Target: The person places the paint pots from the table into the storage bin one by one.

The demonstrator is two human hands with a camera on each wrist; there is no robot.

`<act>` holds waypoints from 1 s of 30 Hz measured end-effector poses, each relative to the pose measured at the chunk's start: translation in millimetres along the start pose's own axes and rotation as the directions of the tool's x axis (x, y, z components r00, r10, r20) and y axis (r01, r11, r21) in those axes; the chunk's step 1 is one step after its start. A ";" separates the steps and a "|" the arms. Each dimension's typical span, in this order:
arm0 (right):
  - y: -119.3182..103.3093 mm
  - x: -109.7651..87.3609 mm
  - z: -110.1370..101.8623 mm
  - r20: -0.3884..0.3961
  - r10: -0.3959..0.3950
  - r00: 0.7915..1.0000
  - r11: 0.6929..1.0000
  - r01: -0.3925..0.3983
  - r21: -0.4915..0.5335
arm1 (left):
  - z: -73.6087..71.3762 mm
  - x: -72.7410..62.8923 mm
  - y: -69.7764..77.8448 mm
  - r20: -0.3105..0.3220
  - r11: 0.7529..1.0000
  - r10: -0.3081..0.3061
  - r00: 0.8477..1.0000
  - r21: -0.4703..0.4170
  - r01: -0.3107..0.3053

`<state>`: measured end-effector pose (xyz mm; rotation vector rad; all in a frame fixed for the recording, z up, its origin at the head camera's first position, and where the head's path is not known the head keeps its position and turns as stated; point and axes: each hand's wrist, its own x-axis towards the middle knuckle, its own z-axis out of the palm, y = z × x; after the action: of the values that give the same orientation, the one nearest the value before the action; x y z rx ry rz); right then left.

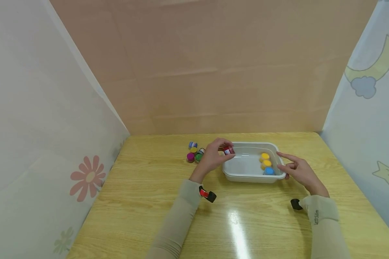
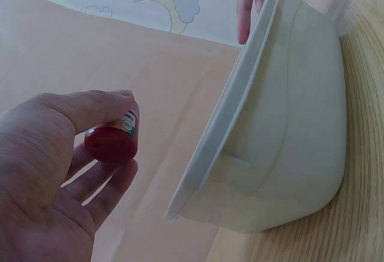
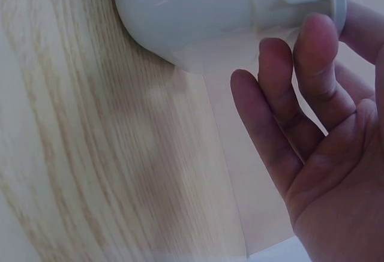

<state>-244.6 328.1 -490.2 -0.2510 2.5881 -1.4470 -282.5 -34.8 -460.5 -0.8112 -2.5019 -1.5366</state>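
Observation:
My left hand (image 1: 213, 155) pinches a small dark red paint jar (image 1: 228, 150) between thumb and fingers, just above the left end of a white plastic tub (image 1: 243, 166). In the left wrist view, the jar (image 2: 113, 145) is tilted, part of its label showing, and stands apart from the tub's wall (image 2: 288, 112). At the tub's right end my right hand (image 1: 299, 169) holds the rim, some fingertips below it in the right wrist view. Inside, along the right end, are two yellow-lidded jars (image 1: 266, 164) and a blue-lidded jar (image 1: 269, 171).
Left of the tub, beside my left hand, several small jars sit close together: a magenta one (image 1: 190, 157), a green one (image 1: 199, 157), a yellow one (image 1: 193, 149) and a blue one (image 1: 192, 145). Paper-like walls enclose the wooden table (image 1: 142, 190) at the back and sides.

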 end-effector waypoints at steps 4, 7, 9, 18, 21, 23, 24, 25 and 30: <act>3.1 1.6 -0.7 0.004 0.017 1.000 1.000 -0.017 -0.024 | 4.7 2.3 -0.6 0.013 1.000 0.014 1.000 0.017 -0.014; 5.8 3.3 -1.2 0.005 0.031 1.000 0.999 -0.031 -0.035 | 7.8 4.0 -0.4 0.022 0.999 0.011 1.000 0.049 -0.012; 6.6 4.0 -1.2 0.006 0.031 0.999 0.999 -0.031 -0.040 | 10.0 5.3 0.0 0.024 0.997 0.006 1.000 0.072 -0.008; -0.1 0.5 -0.2 -0.003 0.015 1.000 1.000 -0.015 -0.021 | 23.5 14.6 0.4 0.036 0.995 -0.012 0.999 0.096 0.008; -0.2 0.9 0.3 0.000 0.023 1.000 1.000 -0.023 -0.016 | 26.8 15.8 3.4 0.059 0.998 -0.022 0.998 0.068 0.018; -0.3 1.0 0.4 -0.001 0.026 1.000 1.000 -0.026 -0.017 | 29.1 16.7 4.9 0.074 0.998 -0.027 0.997 0.057 0.022; 0.0 0.8 0.3 -0.001 0.027 1.000 0.999 -0.027 -0.018 | 30.4 17.6 5.4 0.077 0.998 -0.028 0.997 0.052 0.024; -0.1 0.7 0.2 -0.002 0.025 1.000 0.999 -0.025 -0.020 | 31.7 18.4 6.1 0.080 0.999 -0.029 0.996 0.044 0.025; -1.0 0.9 0.2 -0.001 0.020 1.000 1.000 -0.020 -0.016 | 38.4 24.3 8.0 0.088 1.000 -0.015 0.996 0.018 0.013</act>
<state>-245.4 327.3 -489.5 -0.2260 2.5964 -1.4209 -292.1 10.2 -464.4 -0.8796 -2.5840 -1.5132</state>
